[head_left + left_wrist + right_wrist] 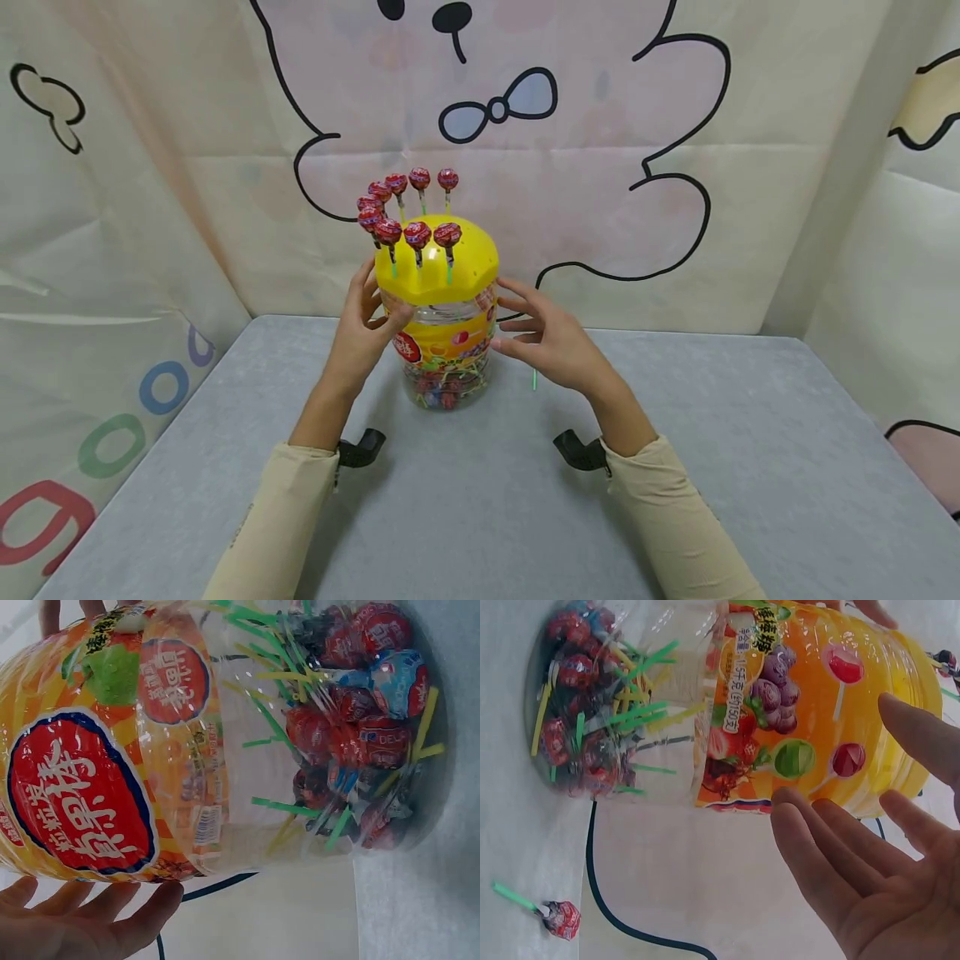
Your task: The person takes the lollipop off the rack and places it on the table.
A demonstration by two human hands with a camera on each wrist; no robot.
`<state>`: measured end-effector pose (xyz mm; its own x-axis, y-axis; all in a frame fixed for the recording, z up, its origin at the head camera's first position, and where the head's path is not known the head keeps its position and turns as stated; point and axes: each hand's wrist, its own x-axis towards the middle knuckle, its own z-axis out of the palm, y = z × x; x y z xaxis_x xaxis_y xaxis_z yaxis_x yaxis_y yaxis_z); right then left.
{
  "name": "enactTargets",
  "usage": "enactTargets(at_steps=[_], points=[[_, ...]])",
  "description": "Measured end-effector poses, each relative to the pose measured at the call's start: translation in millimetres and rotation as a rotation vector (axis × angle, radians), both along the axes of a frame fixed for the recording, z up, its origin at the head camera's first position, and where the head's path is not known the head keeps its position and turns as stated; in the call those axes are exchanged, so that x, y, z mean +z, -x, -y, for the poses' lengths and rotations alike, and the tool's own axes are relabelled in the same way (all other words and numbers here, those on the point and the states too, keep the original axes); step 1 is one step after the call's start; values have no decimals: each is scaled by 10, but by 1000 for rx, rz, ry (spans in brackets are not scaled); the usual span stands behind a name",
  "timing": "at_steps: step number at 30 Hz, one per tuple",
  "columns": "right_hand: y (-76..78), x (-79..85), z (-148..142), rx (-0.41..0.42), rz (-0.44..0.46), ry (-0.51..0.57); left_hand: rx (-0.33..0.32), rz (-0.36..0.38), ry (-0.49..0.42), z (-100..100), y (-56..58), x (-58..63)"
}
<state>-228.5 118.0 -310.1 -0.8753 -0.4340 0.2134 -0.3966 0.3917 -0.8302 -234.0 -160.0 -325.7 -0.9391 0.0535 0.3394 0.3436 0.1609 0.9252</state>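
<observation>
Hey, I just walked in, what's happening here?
Someone is handling a candy jar on a grey table. The left hand cups its side; the right hand is open beside it, contact unclear. Lollipops stand in a curved row on its yellow lid, more candies lie inside, and one loose lollipop lies on the table.

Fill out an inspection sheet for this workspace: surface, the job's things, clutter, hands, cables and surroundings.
Surface: grey table.
Job's things: clear jar upright, wrapped candies inside; yellow lid on top, nine lollipops standing in it along a curve.
Clutter: loose lollipop lying on the table, to the jar's right.
Hands: left hand grips the jar's side; right hand is spread at the opposite side, contact unclear.
Cables: nothing seen.
Surroundings: cartoon-printed backdrop behind the table.
</observation>
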Motion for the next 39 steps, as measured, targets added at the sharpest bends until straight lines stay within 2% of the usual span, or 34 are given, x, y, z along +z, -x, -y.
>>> enactTargets(at_steps=[2,10,19,23,28,32,39], points=[[-1,-3,9,1,10,11,-3,7,-12,-12,-9,7],[28,-35,41,57,37,15,75,11,-6,-87,-54,44],[76,-79,38,30,32,18,160,24,31,-174,-111,73],[74,-68,35,10,18,12,141,25,21,-116,-75,50],[-17,36,38,-45,-45,-1,84,23,-18,-51,-23,28],[-66,92,39,-37,-70,11,47,33,-46,-51,-9,22],[-47,63,47,-6,-60,50,90,64,-44,-122,-55,56]])
